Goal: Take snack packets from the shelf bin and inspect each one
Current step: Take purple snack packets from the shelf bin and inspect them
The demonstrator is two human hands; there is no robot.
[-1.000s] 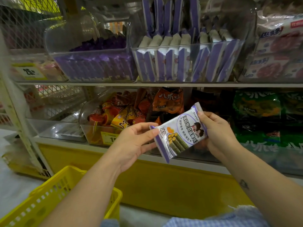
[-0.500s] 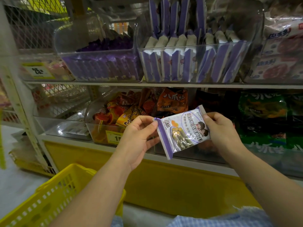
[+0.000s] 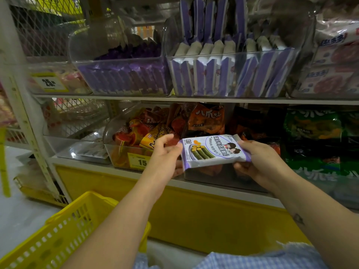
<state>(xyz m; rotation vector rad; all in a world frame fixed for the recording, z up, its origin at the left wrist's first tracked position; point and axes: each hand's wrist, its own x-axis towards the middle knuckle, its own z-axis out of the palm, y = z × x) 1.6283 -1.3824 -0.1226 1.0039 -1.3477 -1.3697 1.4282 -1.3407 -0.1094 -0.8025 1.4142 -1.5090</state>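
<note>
Here, nearest the viewer, a yellow basket (image 3: 58, 239) is sitting low on the left. Above it, the left hand (image 3: 165, 158) and right hand (image 3: 260, 162) are holding a purple-white packet (image 3: 211, 150) level, fingers pinching each short end, before the lower shelf (image 3: 213, 183). To inspect well, grip lightly, turning it to check seams and back. Beyond, a bin (image 3: 223, 53) of matching packets is standing on the upper shelf (image 3: 194, 99).

We record both bare forearms reaching forward and converging. The left hand (image 3: 166, 154) pinches the left end of a snack packet (image 3: 211, 150), its digits curled around the edge. The right hand (image 3: 259, 162) grips the right end, thumb on top and fingers curled beneath (only partly visible).
</note>
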